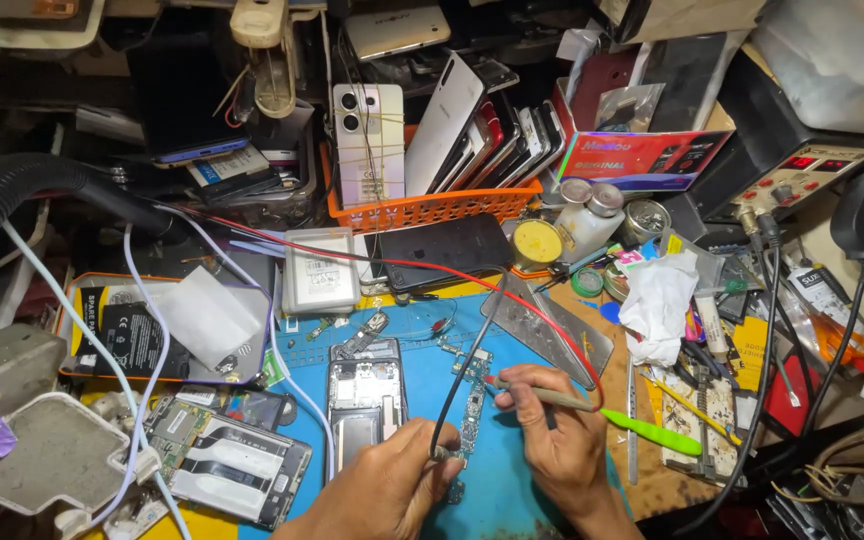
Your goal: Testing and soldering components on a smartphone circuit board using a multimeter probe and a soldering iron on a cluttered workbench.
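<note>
Circuit board [471, 415] runs 12-to-6; left hand [392, 490] pinches a black probe [452, 405] at its 9, right hand [552, 430] grips the other probe [542, 396] at 3.

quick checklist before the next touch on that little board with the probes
1. Left hand steadies the circuit board and black probe lead: ok.
2. Right hand grips the red probe, tip at the board's upper end: ok.
3. Exact contact point of the tip: cannot tell, too small.
4. Red lead runs free over the blue mat: ok.
5. Opened phone lies beside the board, apart from the probes: ok.
6. Green pry tool close under the right hand: not ok.
</note>
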